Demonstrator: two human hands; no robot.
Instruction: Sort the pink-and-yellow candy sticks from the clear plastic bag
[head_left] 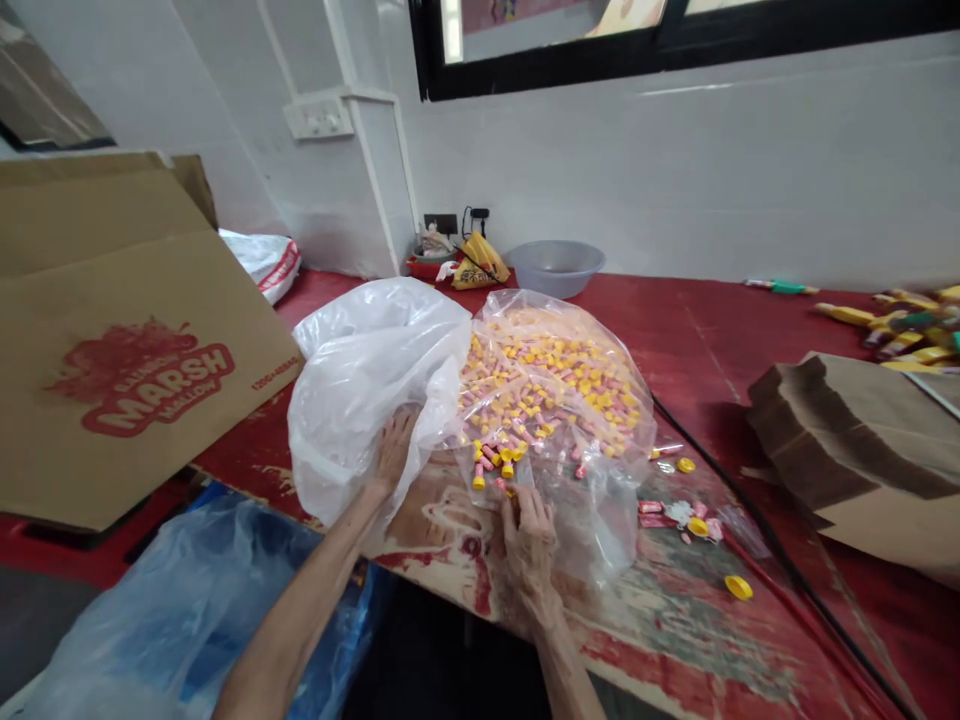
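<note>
Step in hand, as judged: drawing candies (540, 390) from clear plastic bag (555, 400). Left hand (394, 450) flat, fingers spread on bag's white folded side. Right hand (529, 540) at bag mouth; fingertips (517, 497) touching spilled pieces, grip unclear. Next move: careful pinching.

A clear, crumpled plastic bag (420, 400) lay open on the table, centre, spilling small pink-and-yellow candies (540, 390) nearward.

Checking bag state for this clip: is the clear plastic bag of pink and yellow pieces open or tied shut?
Open. The clear bag lies spread on the table, its mouth loose beside the right hand, pieces spilling there.
</note>
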